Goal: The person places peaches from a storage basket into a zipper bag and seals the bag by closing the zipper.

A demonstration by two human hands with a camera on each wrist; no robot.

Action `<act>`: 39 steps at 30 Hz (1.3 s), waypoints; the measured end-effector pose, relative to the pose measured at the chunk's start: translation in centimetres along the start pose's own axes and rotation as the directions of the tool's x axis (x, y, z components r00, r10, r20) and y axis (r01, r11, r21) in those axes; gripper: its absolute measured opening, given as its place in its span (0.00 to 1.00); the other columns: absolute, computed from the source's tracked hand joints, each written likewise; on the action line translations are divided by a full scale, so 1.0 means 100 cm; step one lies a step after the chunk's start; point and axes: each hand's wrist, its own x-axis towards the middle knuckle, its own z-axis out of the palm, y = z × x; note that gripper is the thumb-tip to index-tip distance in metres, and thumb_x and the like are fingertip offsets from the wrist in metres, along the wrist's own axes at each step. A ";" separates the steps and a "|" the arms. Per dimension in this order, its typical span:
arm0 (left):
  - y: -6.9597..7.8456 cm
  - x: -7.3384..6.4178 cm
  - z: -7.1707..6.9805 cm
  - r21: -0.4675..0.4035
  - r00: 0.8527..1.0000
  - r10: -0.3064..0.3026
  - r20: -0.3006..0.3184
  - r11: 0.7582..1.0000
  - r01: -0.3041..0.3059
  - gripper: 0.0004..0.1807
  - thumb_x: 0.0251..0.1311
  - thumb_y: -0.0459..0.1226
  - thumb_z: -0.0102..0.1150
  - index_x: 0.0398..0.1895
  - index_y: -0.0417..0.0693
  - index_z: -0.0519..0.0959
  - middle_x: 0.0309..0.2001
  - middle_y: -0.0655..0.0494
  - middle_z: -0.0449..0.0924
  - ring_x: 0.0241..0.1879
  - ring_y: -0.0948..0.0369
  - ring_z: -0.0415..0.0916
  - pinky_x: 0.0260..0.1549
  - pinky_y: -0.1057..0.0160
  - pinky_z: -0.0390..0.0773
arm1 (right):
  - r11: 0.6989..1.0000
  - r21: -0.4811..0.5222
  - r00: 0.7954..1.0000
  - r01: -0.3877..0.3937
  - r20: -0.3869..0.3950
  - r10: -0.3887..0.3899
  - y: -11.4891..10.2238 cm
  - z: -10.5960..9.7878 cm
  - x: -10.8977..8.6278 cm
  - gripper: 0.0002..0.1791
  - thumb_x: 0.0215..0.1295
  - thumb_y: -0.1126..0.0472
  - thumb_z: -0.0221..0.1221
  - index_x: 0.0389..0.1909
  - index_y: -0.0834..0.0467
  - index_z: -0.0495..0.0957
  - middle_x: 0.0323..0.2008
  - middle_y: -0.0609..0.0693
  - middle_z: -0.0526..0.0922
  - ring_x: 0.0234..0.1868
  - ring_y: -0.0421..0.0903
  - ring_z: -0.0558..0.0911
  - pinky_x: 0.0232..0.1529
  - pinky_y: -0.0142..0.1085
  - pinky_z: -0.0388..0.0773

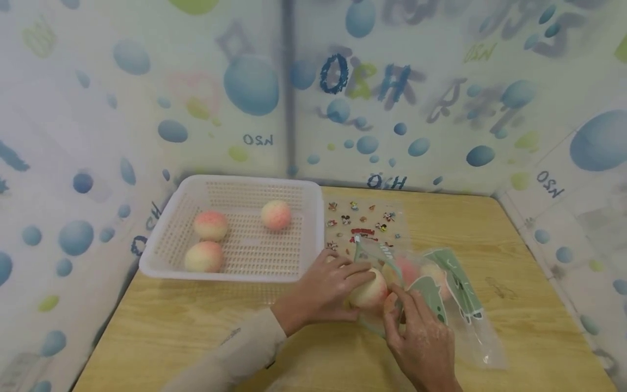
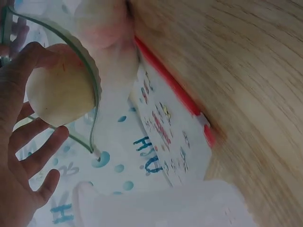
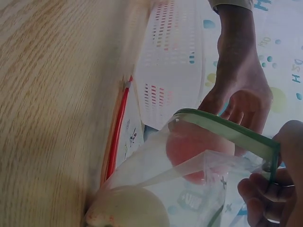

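Observation:
My left hand (image 1: 318,291) grips a pale yellow and pink peach (image 1: 370,291) at the mouth of a clear zip bag. In the left wrist view the thumb and fingers curl round this peach (image 2: 61,90), inside the loop of the green-edged opening. With fingertips and thumb, my right hand (image 1: 423,337) pinches the bag's rim, whose green zip strip (image 3: 227,125) shows in the right wrist view. The zip bag (image 1: 460,283), printed with green shapes, lies toward the right and has other peaches (image 1: 406,269) inside. Part of the held peach is hidden by my left fingers.
A white perforated basket (image 1: 235,276) stands at the back left. Inside it are a lone peach (image 1: 276,215) and two touching peaches (image 1: 208,257). Beside the basket lies a flat clear bag (image 1: 364,215) with cartoon prints and a red zip (image 2: 170,80). Patterned walls border the wooden table (image 1: 490,234).

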 end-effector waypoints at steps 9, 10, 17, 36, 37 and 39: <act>0.009 0.008 0.013 0.023 0.999 0.010 0.033 1.000 -0.011 0.38 0.49 0.65 0.71 0.62 0.60 0.81 0.64 0.60 0.77 0.55 0.59 0.76 0.52 0.55 0.71 | 1.000 -0.014 0.998 -0.014 0.058 0.015 -0.001 -0.002 0.000 0.19 0.59 0.59 0.56 0.48 0.64 0.83 0.28 0.46 0.75 0.19 0.37 0.75 0.11 0.29 0.64; 0.010 0.009 0.015 0.024 0.999 0.009 0.052 1.000 -0.010 0.34 0.52 0.63 0.70 0.60 0.61 0.82 0.64 0.60 0.77 0.56 0.60 0.76 0.53 0.56 0.71 | 1.000 -0.014 0.998 -0.017 0.058 0.018 -0.001 -0.002 0.000 0.19 0.59 0.59 0.56 0.48 0.64 0.83 0.28 0.46 0.75 0.19 0.37 0.75 0.11 0.29 0.64; 0.017 0.009 0.020 0.022 0.996 0.020 0.085 1.000 -0.022 0.13 0.67 0.44 0.65 0.53 0.58 0.85 0.60 0.59 0.80 0.60 0.59 0.75 0.62 0.52 0.71 | 0.999 -0.004 0.999 -0.032 0.031 0.032 -0.001 -0.001 -0.001 0.19 0.63 0.57 0.55 0.48 0.63 0.84 0.28 0.45 0.74 0.20 0.38 0.75 0.12 0.32 0.67; 0.009 -0.016 0.018 0.063 0.998 -0.009 0.066 0.998 0.005 0.06 0.62 0.46 0.66 0.39 0.58 0.85 0.37 0.63 0.84 0.38 0.62 0.81 0.49 0.59 0.74 | 1.000 0.009 1.000 0.006 -0.028 -0.006 0.003 0.000 -0.002 0.20 0.59 0.57 0.57 0.48 0.62 0.84 0.27 0.45 0.76 0.19 0.39 0.76 0.10 0.35 0.67; 0.008 -0.016 0.018 0.060 0.998 -0.004 0.062 0.998 0.000 0.06 0.62 0.45 0.66 0.38 0.58 0.85 0.37 0.63 0.84 0.38 0.62 0.81 0.49 0.59 0.74 | 1.000 0.008 1.000 0.003 -0.029 -0.003 0.004 0.001 -0.002 0.20 0.59 0.57 0.57 0.48 0.62 0.85 0.27 0.45 0.75 0.19 0.38 0.75 0.10 0.35 0.67; 0.007 -0.017 0.017 0.055 0.998 0.005 0.059 0.998 -0.008 0.04 0.61 0.44 0.66 0.38 0.57 0.85 0.37 0.64 0.84 0.38 0.62 0.81 0.50 0.59 0.74 | 1.000 0.009 0.999 -0.002 -0.033 0.002 0.004 0.001 -0.002 0.19 0.60 0.56 0.57 0.48 0.61 0.85 0.27 0.44 0.75 0.19 0.38 0.74 0.10 0.34 0.65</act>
